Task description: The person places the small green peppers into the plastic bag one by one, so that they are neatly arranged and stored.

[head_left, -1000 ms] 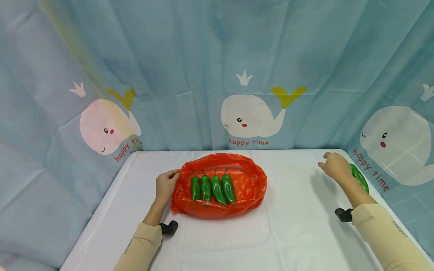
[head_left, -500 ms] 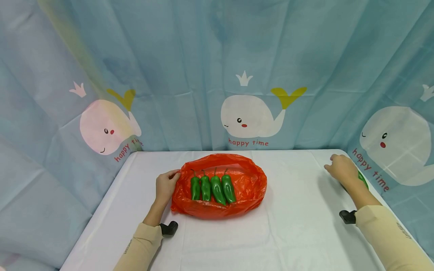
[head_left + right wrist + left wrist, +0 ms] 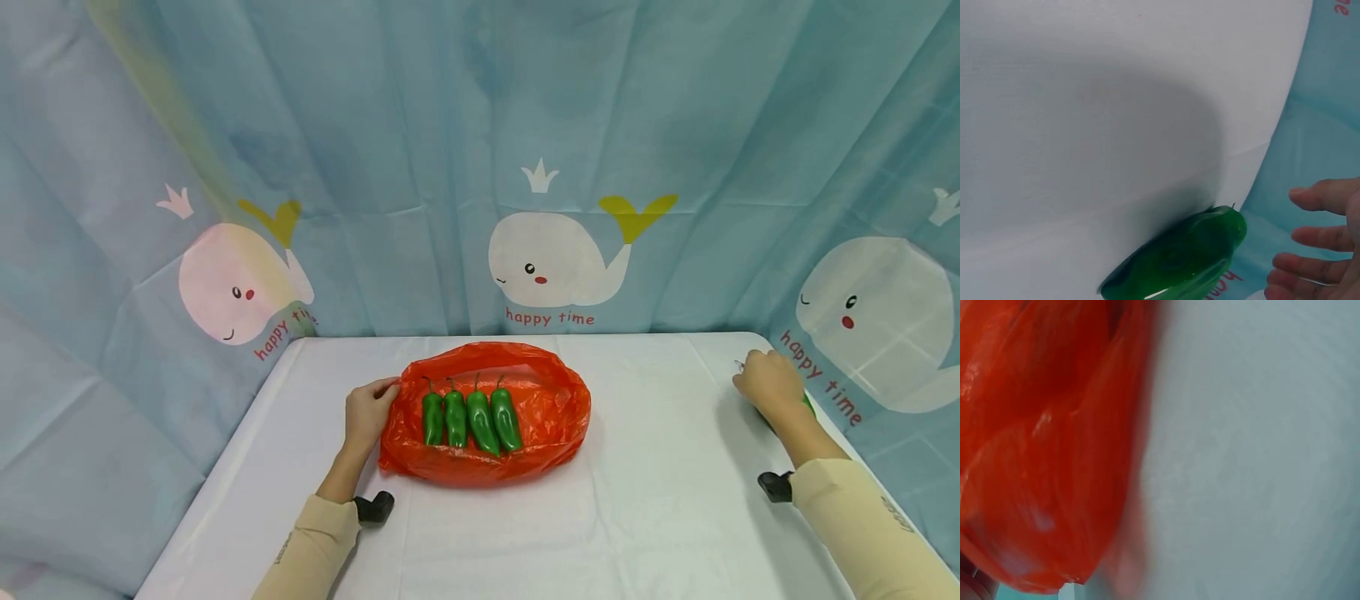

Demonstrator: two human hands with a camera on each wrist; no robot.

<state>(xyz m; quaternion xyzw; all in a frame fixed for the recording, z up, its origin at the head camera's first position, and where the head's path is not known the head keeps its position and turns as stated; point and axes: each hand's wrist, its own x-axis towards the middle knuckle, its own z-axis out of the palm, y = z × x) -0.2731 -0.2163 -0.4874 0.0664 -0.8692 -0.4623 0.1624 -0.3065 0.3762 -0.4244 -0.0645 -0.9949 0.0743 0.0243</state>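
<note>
A glossy green pepper (image 3: 1179, 257) lies well right of the red plastic bag (image 3: 555, 417), mostly hidden in head view by the right hand (image 3: 771, 385); right wrist view shows its fingers (image 3: 1324, 238) parted, empty. The left hand (image 3: 367, 412) pinches the bag.

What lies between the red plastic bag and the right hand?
Only bare white tablecloth lies between the bag and the right hand, as the head view shows.

Five peppers (image 3: 483, 421), one bag (image 3: 480, 470)
</note>
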